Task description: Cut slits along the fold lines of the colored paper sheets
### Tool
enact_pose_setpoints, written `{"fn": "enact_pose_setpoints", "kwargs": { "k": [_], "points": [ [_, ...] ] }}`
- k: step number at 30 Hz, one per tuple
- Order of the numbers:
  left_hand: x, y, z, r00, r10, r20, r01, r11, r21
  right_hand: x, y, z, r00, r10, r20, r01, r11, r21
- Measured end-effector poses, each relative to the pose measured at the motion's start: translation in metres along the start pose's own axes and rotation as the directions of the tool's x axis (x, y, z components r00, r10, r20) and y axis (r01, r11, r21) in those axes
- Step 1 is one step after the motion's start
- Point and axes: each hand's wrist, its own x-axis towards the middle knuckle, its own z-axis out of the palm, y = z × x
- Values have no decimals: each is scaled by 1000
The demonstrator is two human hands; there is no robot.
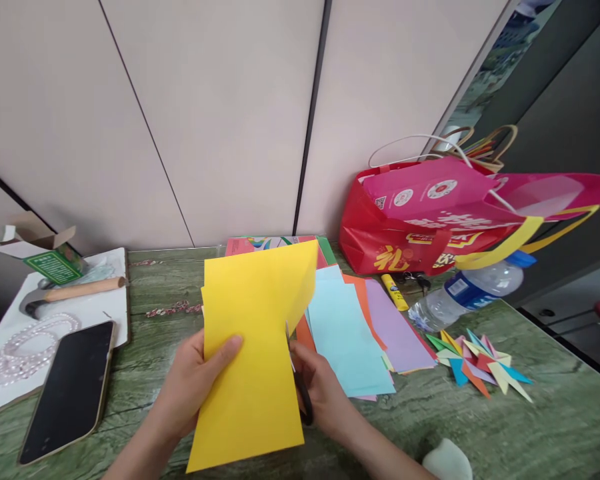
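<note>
My left hand (pixel 197 377) grips the left edge of a sheet of yellow paper (pixel 255 393), thumb on its front face and fingers behind. Dark-handled scissors (pixel 304 399) are in my right hand (pixel 320 383), with the blades at the paper's right side. Above the blades the paper's right part bends up and away. More yellow paper seems to lie behind the top sheet. To the right of my right hand lies a stack of light blue paper (pixel 347 340), with orange and purple paper (pixel 395 327) fanned out beside it.
A phone (pixel 70 390), bead strings (pixel 25 350), a hooked tool (pixel 75 290) and a small green box (pixel 55 260) are at left. At right are a red gift bag (pixel 430 220), glue stick (pixel 395 292), water bottle (pixel 473 290) and folded paper pieces (pixel 483 363). A white object (pixel 447 460) sits near the front.
</note>
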Motion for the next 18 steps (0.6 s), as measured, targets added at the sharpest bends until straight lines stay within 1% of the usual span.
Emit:
{"fn": "enact_pose_setpoints", "kwargs": {
  "k": [3,5,9,11,14,18],
  "points": [
    [0,0,0,1000,-19,13,18,999,30,0,3,-2,996,-67,-55,63,996,-69],
    [1,1,0,1000,-27,16,26,999,44,0,4,-3,994,-95,-60,89,991,-101],
    [1,0,3,999,-40,27,39,998,44,0,4,-4,996,-88,1,88,995,-34],
    [0,0,4,999,-31,9,31,998,45,0,3,-4,997,-74,18,75,997,-18],
    [0,-1,5,999,2,-33,0,998,68,1,1,-4,998,-54,11,54,998,-22],
    [0,-2,3,998,36,-47,-31,992,120,0,-6,-1,999,-36,-2,36,999,15]
  ]
}}
